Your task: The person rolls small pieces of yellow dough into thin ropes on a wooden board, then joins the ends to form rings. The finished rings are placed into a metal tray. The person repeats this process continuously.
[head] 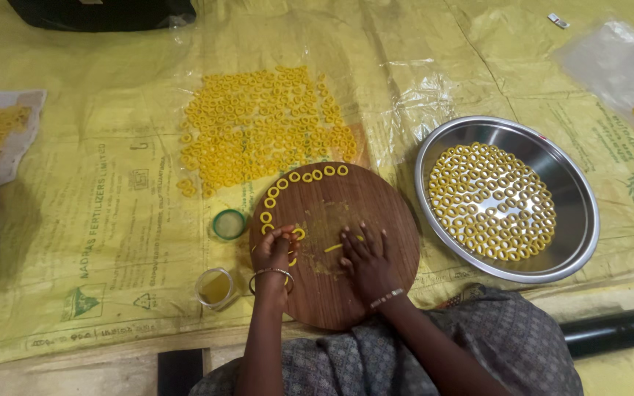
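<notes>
A round wooden board [361, 202] lies in front of me with an arc of small yellow dough rings [295, 180] along its far left rim. My left hand [274, 253] pinches a yellow dough ring [299, 234] at the board's left edge, fingers closed on it. My right hand [366, 257] rests palm down on the board, fingers spread over a thin strip of yellow dough [334, 248].
A steel plate [577, 198] filled with dough rings sits to the right. Many more rings [258, 125] dry on clear plastic beyond the board. A green lid [229, 224] and a small cup [215, 287] stand left of the board. A black cylinder [614, 331] lies near right.
</notes>
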